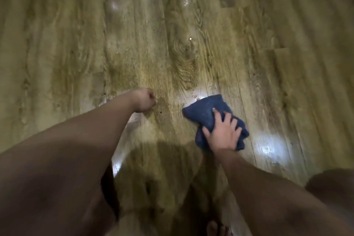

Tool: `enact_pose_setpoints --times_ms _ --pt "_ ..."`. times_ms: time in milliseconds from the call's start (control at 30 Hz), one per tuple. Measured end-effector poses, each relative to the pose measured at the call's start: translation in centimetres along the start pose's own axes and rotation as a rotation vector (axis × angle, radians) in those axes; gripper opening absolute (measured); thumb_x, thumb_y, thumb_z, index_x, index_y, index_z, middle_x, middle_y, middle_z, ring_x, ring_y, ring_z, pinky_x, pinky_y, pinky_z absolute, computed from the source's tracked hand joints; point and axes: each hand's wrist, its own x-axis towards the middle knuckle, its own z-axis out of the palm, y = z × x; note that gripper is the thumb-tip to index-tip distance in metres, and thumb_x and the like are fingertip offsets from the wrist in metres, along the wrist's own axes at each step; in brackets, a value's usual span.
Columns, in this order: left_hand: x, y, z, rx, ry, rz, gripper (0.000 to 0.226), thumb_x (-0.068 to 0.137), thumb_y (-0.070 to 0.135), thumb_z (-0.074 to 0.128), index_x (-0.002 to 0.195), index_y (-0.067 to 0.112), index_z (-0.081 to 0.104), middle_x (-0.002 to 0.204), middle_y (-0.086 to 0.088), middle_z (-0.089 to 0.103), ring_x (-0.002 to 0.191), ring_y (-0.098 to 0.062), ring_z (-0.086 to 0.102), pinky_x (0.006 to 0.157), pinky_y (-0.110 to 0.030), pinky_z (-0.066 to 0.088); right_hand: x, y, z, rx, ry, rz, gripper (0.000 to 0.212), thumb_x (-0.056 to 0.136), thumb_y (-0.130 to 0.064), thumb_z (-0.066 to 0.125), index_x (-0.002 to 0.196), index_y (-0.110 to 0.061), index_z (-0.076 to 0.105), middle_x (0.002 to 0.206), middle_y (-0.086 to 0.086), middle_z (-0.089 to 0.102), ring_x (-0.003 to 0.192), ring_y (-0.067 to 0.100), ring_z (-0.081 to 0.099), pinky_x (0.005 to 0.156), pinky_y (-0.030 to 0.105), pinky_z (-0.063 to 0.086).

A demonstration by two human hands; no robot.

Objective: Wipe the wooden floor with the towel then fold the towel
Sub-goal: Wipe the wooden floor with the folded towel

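Two hands in view, both down at the wooden floor [191, 48]. Nearest the camera: forearms, a knee at right edge, toes at the bottom edge, so I judge the person is crouched.

Right hand [223, 132] lies flat on the towel [206, 113], fingers [217, 116] spread and straight, pressing it onto the boards. No pinch, no curl round the cloth.

Towel: dark blue, bunched into a lump, part under the palm, rest sticking out ahead-left. Looks soft, limp, light; likely damp, since wet glints sit just beyond it. Judgement: it slides easily on this glossy plank under palm pressure and will bunch further if pushed by one edge. For folding, take it by two corners; the bunched middle gives no clean edge.

Left hand [144, 99], well apart to the left, curled into a fist, holding nothing visible, knuckles at the floor as a prop.

Further out: droplets [189, 38] and sheen, so wiping looks unfinished.
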Motion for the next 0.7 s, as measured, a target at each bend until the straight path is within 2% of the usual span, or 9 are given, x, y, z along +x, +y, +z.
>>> enact_pose_setpoints --times_ms 100,167,200,267,333,433,533,633,700 --pt "0.6 -0.1 -1.7 -0.170 0.012 -0.006 0.032 0.099 0.034 0.057 0.125 0.016 0.059 0.119 -0.009 0.064 0.097 -0.027 0.063 0.083 -0.034 0.051 4.6 1.7 -2.1 0.145 0.046 0.252 0.066 0.087 -0.050 0.064 0.143 -0.026 0.038 0.144 0.016 0.039 0.130 0.043 0.037 0.103 0.062 0.034" --pt "1.1 -0.1 -1.2 -0.280 0.051 -0.064 0.038 0.098 0.033 0.059 0.131 0.016 0.055 0.130 -0.013 0.059 0.104 -0.028 0.062 0.084 -0.037 0.052 6.9 2.0 -3.2 0.268 0.060 0.420 0.061 0.089 -0.048 0.064 0.139 -0.023 0.038 0.147 0.018 0.035 0.132 0.046 0.035 0.105 0.064 0.031" --pt "1.3 -0.2 -0.4 -0.298 0.062 -0.106 0.047 0.097 0.035 0.059 0.140 0.018 0.050 0.146 -0.015 0.047 0.122 -0.031 0.055 0.098 -0.042 0.049 7.7 1.8 -3.3 0.279 0.065 0.464 0.061 0.089 -0.048 0.064 0.137 -0.023 0.038 0.148 0.019 0.034 0.133 0.047 0.033 0.104 0.065 0.030" --pt "1.4 -0.3 2.2 -0.242 0.023 -0.161 0.066 0.097 0.046 0.057 0.154 0.026 0.030 0.166 -0.008 0.009 0.150 -0.036 0.018 0.117 -0.058 0.026 7.9 0.6 -3.0 0.210 0.083 0.480 0.064 0.088 -0.051 0.064 0.139 -0.025 0.036 0.147 0.020 0.034 0.131 0.047 0.034 0.103 0.063 0.030" --pt "1.1 -0.7 5.2 -0.128 0.058 -0.159 0.069 0.096 0.057 0.049 0.155 0.031 0.021 0.166 0.001 0.000 0.152 -0.031 0.005 0.114 -0.069 0.021 6.2 -1.3 -2.0 0.127 0.124 0.428 0.071 0.087 -0.054 0.062 0.147 -0.029 0.034 0.143 0.021 0.039 0.125 0.046 0.038 0.100 0.059 0.033" --pt "1.2 -1.3 7.2 0.042 0.247 -0.143 0.057 0.098 0.061 0.034 0.146 0.030 0.033 0.158 -0.002 0.025 0.143 -0.029 0.024 0.107 -0.068 0.031 1.6 -5.2 0.8 0.030 0.153 0.145 0.079 0.077 -0.056 0.068 0.148 -0.033 0.039 0.139 0.019 0.047 0.114 0.043 0.047 0.093 0.055 0.039" --pt "2.8 -2.1 5.0 0.160 0.333 -0.069 0.051 0.099 0.056 0.032 0.139 0.026 0.045 0.141 -0.007 0.043 0.131 -0.032 0.041 0.104 -0.057 0.039 -3.9 -9.4 3.2 -0.015 0.109 -0.336 0.090 0.064 -0.060 0.077 0.144 -0.034 0.044 0.139 0.015 0.054 0.110 0.041 0.057 0.086 0.054 0.049" --pt "4.7 -3.2 -0.2 0.385 0.077 0.167 0.040 0.101 0.050 0.038 0.133 0.029 0.049 0.132 0.000 0.052 0.113 -0.023 0.054 0.086 -0.036 0.045 -8.1 -11.9 4.7 -0.097 -0.039 -0.808 0.094 0.061 -0.061 0.078 0.144 -0.035 0.043 0.144 0.013 0.052 0.113 0.041 0.059 0.090 0.055 0.051" --pt "5.1 -3.7 -2.8 0.532 -0.073 0.301 0.036 0.101 0.048 0.042 0.131 0.031 0.051 0.132 0.005 0.053 0.111 -0.016 0.054 0.085 -0.033 0.046 -8.6 -12.5 4.9 -0.127 -0.087 -0.937 0.088 0.067 -0.061 0.072 0.145 -0.034 0.041 0.146 0.011 0.049 0.115 0.039 0.056 0.094 0.056 0.049"
